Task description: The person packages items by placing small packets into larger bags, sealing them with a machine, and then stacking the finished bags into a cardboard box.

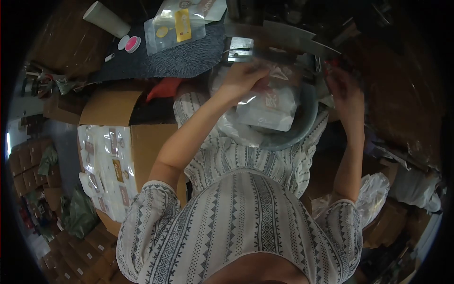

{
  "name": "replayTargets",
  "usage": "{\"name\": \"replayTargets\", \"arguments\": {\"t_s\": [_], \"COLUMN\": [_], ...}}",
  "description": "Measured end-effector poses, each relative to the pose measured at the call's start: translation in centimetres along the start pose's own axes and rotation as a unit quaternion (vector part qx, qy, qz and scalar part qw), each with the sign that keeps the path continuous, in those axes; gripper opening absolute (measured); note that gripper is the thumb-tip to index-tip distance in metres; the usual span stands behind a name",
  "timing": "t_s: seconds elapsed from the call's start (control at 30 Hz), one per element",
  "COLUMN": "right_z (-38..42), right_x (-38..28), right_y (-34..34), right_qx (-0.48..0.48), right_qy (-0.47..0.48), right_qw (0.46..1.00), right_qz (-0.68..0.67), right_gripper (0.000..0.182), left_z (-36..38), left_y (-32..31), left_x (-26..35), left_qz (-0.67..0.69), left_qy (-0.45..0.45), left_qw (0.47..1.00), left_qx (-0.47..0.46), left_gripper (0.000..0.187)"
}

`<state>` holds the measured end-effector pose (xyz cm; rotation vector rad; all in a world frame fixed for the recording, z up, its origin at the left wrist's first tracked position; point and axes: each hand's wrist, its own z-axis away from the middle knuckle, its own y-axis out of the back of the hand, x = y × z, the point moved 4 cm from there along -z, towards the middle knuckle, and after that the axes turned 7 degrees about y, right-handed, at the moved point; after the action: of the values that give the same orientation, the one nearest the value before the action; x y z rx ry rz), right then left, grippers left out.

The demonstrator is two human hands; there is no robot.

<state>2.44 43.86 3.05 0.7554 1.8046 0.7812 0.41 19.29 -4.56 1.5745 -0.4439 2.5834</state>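
Observation:
My left hand (243, 78) grips the top of a clear-and-white filled pouch (270, 105), holding it up against a metal sealing machine (279, 40). The pouch hangs over a round bowl (302, 128) on my lap that holds more plastic bags. My right hand (344, 90) is raised at the right end of the machine, near a red part; whether it holds anything is hidden in the dark.
An open cardboard box (142, 142) at my left holds several filled white pouches (106, 165). On the dark mat (179, 54) lie empty pouches (175, 28), a paper cup (106, 19) and a pink lid (133, 44). Plastic bags (376, 194) sit at my right.

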Motion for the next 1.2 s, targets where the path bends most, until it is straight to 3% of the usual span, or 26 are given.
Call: {"name": "replayTargets", "arguments": {"t_s": [0.03, 0.07, 0.1, 0.13, 0.17, 0.2, 0.23, 0.27, 0.33, 0.37, 0.43, 0.63, 0.7, 0.77, 0.83, 0.87, 0.93, 0.97, 1.03, 1.07, 1.13, 1.2], "right_z": [0.2, 0.5, 1.1, 0.9, 0.2, 0.1, 0.2, 0.3, -0.3, -0.6, -0.4, -0.7, -1.0, -0.6, -0.3, 0.1, 0.1, 0.1, -0.3, -0.6, -0.9, -1.0], "right_x": [1.6, 4.0, 7.5, 9.9, 10.0, 9.9, 9.8, 10.1, 10.9, 10.8, 9.8, 8.0, 5.7, 3.1, 0.9, -0.4, -4.3, -5.5, -8.2, -8.6, -10.0, -9.6], "right_y": [0.6, 0.4, -0.4, -1.0, -1.0, -1.0, -1.3, -1.7, -2.2, -2.1, -1.9, -1.5, -0.6, 0.6, 0.6, 0.4, -0.7, -1.1, -2.0, -2.3, -2.5, -3.5], "right_qx": [0.016, 0.022, -0.016, -0.049, -0.035, -0.023, -0.018, -0.015, -0.015, -0.006, 0.037, -0.014, 0.036, 0.081, 0.019, 0.019, -0.044, -0.044, -0.097, -0.097, -0.080, -0.092], "right_qy": [-0.012, -0.004, -0.071, -0.137, -0.126, -0.114, -0.103, -0.099, -0.111, -0.109, -0.020, -0.088, -0.072, -0.065, -0.059, -0.069, 0.032, 0.025, 0.113, 0.110, 0.244, 0.269], "right_qw": [0.986, 0.987, 0.967, 0.934, 0.939, 0.943, 0.947, 0.949, 0.961, 0.962, 0.983, 0.991, 0.992, 0.990, 0.986, 0.986, 0.963, 0.964, 0.973, 0.973, 0.961, 0.953], "right_qz": [0.165, 0.160, 0.245, 0.326, 0.319, 0.311, 0.304, 0.298, 0.253, 0.252, 0.180, 0.097, 0.093, 0.092, -0.152, -0.148, -0.265, -0.263, -0.177, -0.177, -0.100, -0.104], "right_gripper": [0.029, 0.029, 0.030, 0.031, 0.031, 0.031, 0.032, 0.032, 0.025, 0.025, 0.021, 0.023, 0.022, 0.020, 0.023, 0.023, 0.025, 0.025, 0.024, 0.024, 0.027, 0.028], "left_z": [0.1, 0.5, 0.8, 1.5, 1.2, 1.0, 1.0, 0.7, -1.1, -2.4, -0.5, 4.0, 4.7, 5.7, 6.8, 7.2, 8.8, 9.3, 10.5, 10.8, 11.1, 11.2], "left_y": [0.1, 0.2, 0.7, 2.0, 4.6, 7.3, 10.0, 11.6, 14.2, 15.1, 13.5, 10.5, 10.3, 10.1, 10.2, 9.3, 7.6, 6.6, 4.7, 4.2, 3.4, 2.9], "left_x": [-0.2, -0.3, 0.1, 2.3, 4.0, 5.4, 6.9, 6.9, 5.2, 2.5, 1.5, 0.6, 0.7, 0.7, 1.0, 1.1, 1.4, 1.7, 2.8, 3.0, 3.2, 2.9], "left_qz": [-0.002, -0.016, -0.034, -0.187, -0.281, -0.360, -0.431, -0.435, -0.622, -0.623, -0.633, -0.635, -0.576, -0.579, -0.565, -0.565, -0.509, -0.508, -0.503, -0.503, -0.510, -0.503], "left_qy": [-0.005, -0.008, -0.012, -0.006, -0.147, -0.278, -0.267, -0.268, -0.205, -0.170, -0.190, -0.308, -0.289, -0.293, -0.297, -0.296, -0.299, -0.297, -0.337, -0.336, -0.326, -0.331], "left_qw": [1.000, 1.000, 0.999, 0.982, 0.934, 0.842, 0.786, 0.781, 0.627, 0.654, 0.656, 0.625, 0.692, 0.690, 0.694, 0.699, 0.735, 0.739, 0.728, 0.729, 0.739, 0.755], "left_qx": [0.004, 0.010, 0.016, 0.037, 0.167, 0.290, 0.354, 0.360, 0.423, 0.394, 0.365, 0.334, 0.327, 0.321, 0.334, 0.325, 0.334, 0.327, 0.322, 0.319, 0.295, 0.260], "left_gripper": [0.025, 0.024, 0.024, 0.027, 0.029, 0.032, 0.045, 0.045, 0.064, 0.078, 0.076, 0.062, 0.048, 0.039, 0.016, 0.016, 0.015, 0.015, 0.012, 0.012, 0.014, 0.013]}}
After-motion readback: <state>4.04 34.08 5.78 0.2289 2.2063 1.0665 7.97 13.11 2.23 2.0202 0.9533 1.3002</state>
